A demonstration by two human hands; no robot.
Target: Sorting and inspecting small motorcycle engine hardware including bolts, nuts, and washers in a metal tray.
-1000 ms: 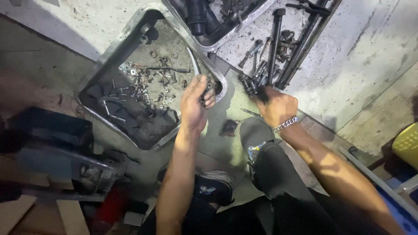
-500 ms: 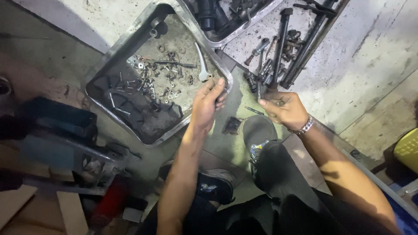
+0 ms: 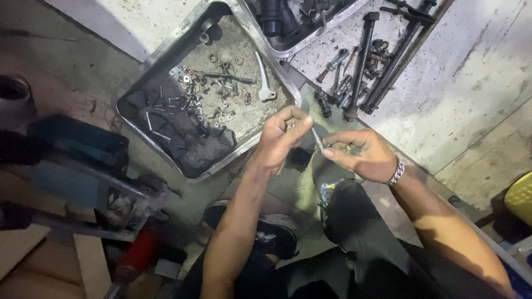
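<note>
My left hand point(image 3: 280, 138) and my right hand point(image 3: 360, 155) meet over my knee, just in front of a metal tray point(image 3: 160, 72). Between their fingertips sits a small metal bolt point(image 3: 317, 139), pinched by the right hand's thumb and fingers, with the left hand's fingertips at its upper end. The left hand is curled and seems to hold a small part, though I cannot make it out. The right wrist wears a metal bracelet point(image 3: 395, 170). The tray holds several screws, washers and nuts point(image 3: 205, 99) and a silver lever point(image 3: 265, 83).
A second tray point(image 3: 299, 22) with black parts stands behind. Long dark bolts and rods point(image 3: 363, 61) lie on the concrete floor to the right. My shoes point(image 3: 327, 171) rest under the hands. Dark tool cases point(image 3: 72, 149) sit at left, a yellow bin point(image 3: 518, 196) at right.
Both hands pulled back from the tray and the bolt pile toward my knee and came together. The right hand now holds a small bolt between them.
</note>
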